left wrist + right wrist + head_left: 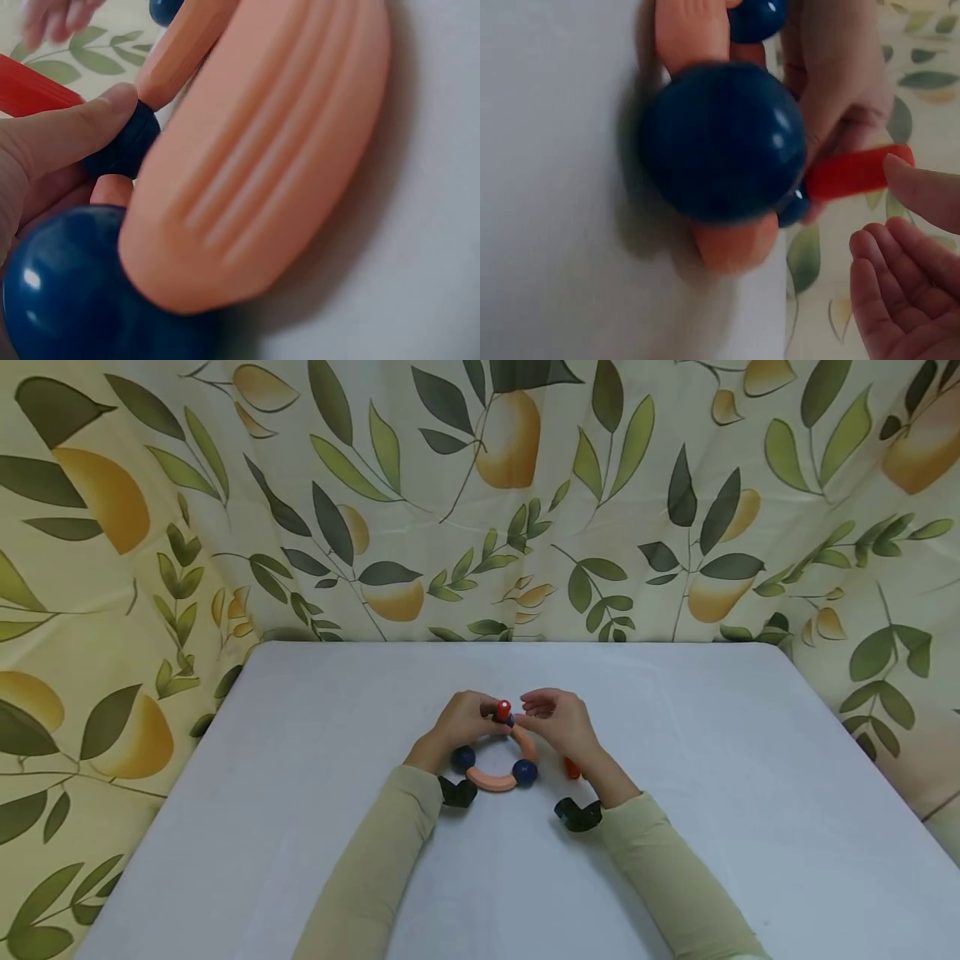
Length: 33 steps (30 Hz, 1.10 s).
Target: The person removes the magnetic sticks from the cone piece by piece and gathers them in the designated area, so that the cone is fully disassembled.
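Observation:
A ring of peach curved bars [492,780] joined by blue balls [525,772] lies on the white table. At the ring's far side, my left hand [465,720] pinches a small blue ball [124,142], the thumb lying across it. From that ball a red rod [503,710] stands up; its length shows in the right wrist view, where the thumb of my right hand [911,300] overlaps its top end. The right hand's other fingers are loosely extended and hold nothing. Two large blue balls sit at the near side, left [463,759] and right.
Another red piece [572,768] lies on the table right of the ring, partly hidden by my right wrist. Black wrist mounts [577,816] hang under both forearms. A leaf-and-fruit patterned cloth [480,527] rises behind the table's far edge.

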Motion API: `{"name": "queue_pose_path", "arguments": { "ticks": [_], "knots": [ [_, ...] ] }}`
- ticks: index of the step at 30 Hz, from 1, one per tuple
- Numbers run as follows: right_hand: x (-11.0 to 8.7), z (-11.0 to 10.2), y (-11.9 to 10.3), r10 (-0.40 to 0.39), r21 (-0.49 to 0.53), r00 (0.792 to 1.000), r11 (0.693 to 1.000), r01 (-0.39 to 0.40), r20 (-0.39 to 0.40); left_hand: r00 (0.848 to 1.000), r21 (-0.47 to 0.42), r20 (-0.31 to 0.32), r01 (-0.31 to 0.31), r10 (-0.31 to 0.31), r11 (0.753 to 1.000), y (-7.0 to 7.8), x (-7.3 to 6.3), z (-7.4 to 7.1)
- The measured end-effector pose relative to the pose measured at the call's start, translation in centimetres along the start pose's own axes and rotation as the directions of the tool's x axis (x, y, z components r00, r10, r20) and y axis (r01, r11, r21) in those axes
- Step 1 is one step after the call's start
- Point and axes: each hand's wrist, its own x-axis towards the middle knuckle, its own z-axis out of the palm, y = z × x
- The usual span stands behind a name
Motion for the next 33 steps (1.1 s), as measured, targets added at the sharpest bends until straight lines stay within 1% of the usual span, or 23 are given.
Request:
{"name": "queue_pose_path", "arguments": {
  "ticks": [3, 6, 8, 11, 13, 16, 19, 21, 25, 29, 31, 33],
  "knots": [
    [0.4, 1.1, -0.5, -0.055, 0.005, 0.998, 0.998, 0.055, 0.029, 1.0, 0.044, -0.018, -0.023, 0.024, 0.999, -0.1, -0.2, -0.2],
    [0.5, 1.8, -0.8, -0.085, 0.008, 0.995, 0.996, 0.085, 0.044, 0.998, 0.094, -0.044, -0.04, 0.044, 0.995, -0.2, -0.4, -0.1],
    [0.6, 2.1, -1.0, -0.084, 0.005, 0.995, 0.996, 0.084, 0.051, 0.997, 0.115, -0.052, -0.049, 0.056, 0.992, -0.2, -0.4, 0.0],
    [0.7, 2.4, -1.0, -0.077, -0.005, 0.995, 0.997, 0.078, 0.058, 0.998, 0.124, -0.047, -0.043, 0.049, 0.991, -0.1, -0.6, 0.1],
    [0.7, 2.5, -1.0, -0.07, -0.01, 0.996, 0.997, 0.07, 0.052, 0.998, 0.118, -0.043, -0.04, 0.045, 0.992, 0.0, -0.7, 0.1],
    [0.8, 2.6, -1.3, -0.053, 0.004, 0.998, 0.999, 0.053, 0.037, 0.997, 0.123, -0.058, -0.044, 0.052, 0.991, 0.0, -0.7, 0.0],
    [0.8, 2.5, -1.8, -0.045, 0.021, 0.999, 0.999, 0.045, 0.028, 0.996, 0.13, -0.072, -0.045, 0.055, 0.99, 0.0, -0.6, -0.1],
    [0.8, 2.4, -2.0, -0.046, 0.024, 0.999, 0.999, 0.045, 0.025, 0.996, 0.128, -0.07, -0.039, 0.048, 0.991, -0.1, -0.6, -0.1],
    [0.7, 2.1, -2.1, -0.07, 0.031, 0.997, 0.997, 0.07, 0.016, 0.997, 0.119, -0.055, -0.039, 0.046, 0.992, -0.1, -0.6, -0.1],
    [0.6, 1.5, -1.9, -0.085, 0.049, 0.996, 0.995, 0.084, 0.02, 0.996, 0.116, -0.07, -0.046, 0.055, 0.992, 0.0, -0.7, -0.2],
    [0.6, 1.2, -1.6, -0.08, 0.044, 0.997, 0.996, 0.079, 0.015, 0.996, 0.118, -0.076, -0.037, 0.046, 0.992, 0.0, -0.7, -0.2],
    [0.6, 0.7, -1.3, -0.063, 0.039, 0.998, 0.997, 0.062, 0.009, 0.997, 0.118, -0.074, -0.013, 0.022, 0.993, 0.0, -0.7, -0.1]
  ]
}}
